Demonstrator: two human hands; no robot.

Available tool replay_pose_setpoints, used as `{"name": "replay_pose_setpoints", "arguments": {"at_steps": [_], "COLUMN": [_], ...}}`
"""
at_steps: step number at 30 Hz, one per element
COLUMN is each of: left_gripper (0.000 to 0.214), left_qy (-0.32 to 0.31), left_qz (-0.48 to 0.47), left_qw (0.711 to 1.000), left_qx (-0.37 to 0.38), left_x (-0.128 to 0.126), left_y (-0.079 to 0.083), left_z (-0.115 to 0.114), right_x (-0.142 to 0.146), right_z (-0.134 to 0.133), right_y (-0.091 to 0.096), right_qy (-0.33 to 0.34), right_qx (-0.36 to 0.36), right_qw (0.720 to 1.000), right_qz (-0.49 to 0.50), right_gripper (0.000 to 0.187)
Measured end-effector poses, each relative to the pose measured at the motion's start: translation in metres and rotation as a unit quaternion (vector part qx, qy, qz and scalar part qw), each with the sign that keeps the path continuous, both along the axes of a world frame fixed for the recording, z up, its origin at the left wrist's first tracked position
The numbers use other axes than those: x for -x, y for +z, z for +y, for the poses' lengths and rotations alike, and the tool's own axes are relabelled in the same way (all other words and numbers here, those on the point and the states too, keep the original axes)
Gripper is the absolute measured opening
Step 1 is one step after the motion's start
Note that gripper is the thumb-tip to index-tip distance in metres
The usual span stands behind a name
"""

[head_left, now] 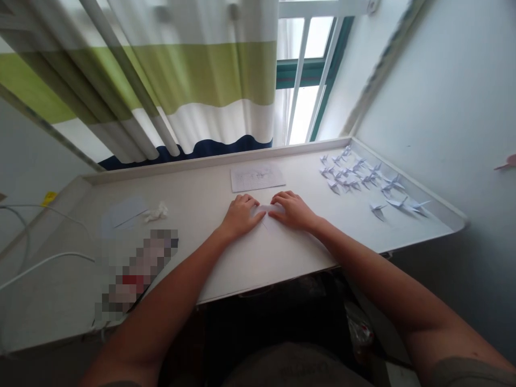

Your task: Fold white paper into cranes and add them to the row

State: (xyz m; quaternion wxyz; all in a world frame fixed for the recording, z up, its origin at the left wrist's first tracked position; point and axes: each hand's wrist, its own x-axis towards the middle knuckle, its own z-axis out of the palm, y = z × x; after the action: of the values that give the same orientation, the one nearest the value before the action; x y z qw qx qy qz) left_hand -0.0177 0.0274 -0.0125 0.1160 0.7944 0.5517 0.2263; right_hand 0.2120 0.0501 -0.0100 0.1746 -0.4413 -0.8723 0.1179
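Observation:
My left hand (239, 215) and my right hand (293, 209) rest side by side on a small white sheet of paper (271, 221) that lies on the white desk (226, 258). Both hands have their fingers curled down and pressed onto the paper, fingertips nearly meeting at its middle. Most of the paper is hidden under the hands. Several folded white paper cranes (363, 180) stand in rows at the desk's far right.
A printed sheet (257, 177) lies just beyond my hands. At the left lie a stack of white paper (123, 214), a crumpled scrap (157, 213), white cables (36, 263) and a blurred-out object (135, 271). A striped curtain (161, 86) and a window (310, 80) rise behind the desk; a wall stands to the right.

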Motion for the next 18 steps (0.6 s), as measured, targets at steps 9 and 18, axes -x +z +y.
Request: {"name": "replay_pose_setpoints", "arguments": {"at_steps": [9, 18], "left_gripper": [0.014, 0.037], "left_qy": [0.041, 0.087], "left_qz": [-0.238, -0.546], "left_qw": [0.969, 0.832], "left_qx": [0.046, 0.052], "left_x": [0.008, 0.023], "left_y": [-0.010, -0.009], "left_z": [0.005, 0.011], "right_x": [0.008, 0.035], "right_z": [0.015, 0.039], "right_y": [0.006, 0.015], "right_qy": [-0.037, -0.010], "right_qx": [0.097, 0.376], "right_qw": [0.975, 0.819], "right_qz": [0.197, 0.433], "right_gripper": [0.026, 0.052]}}
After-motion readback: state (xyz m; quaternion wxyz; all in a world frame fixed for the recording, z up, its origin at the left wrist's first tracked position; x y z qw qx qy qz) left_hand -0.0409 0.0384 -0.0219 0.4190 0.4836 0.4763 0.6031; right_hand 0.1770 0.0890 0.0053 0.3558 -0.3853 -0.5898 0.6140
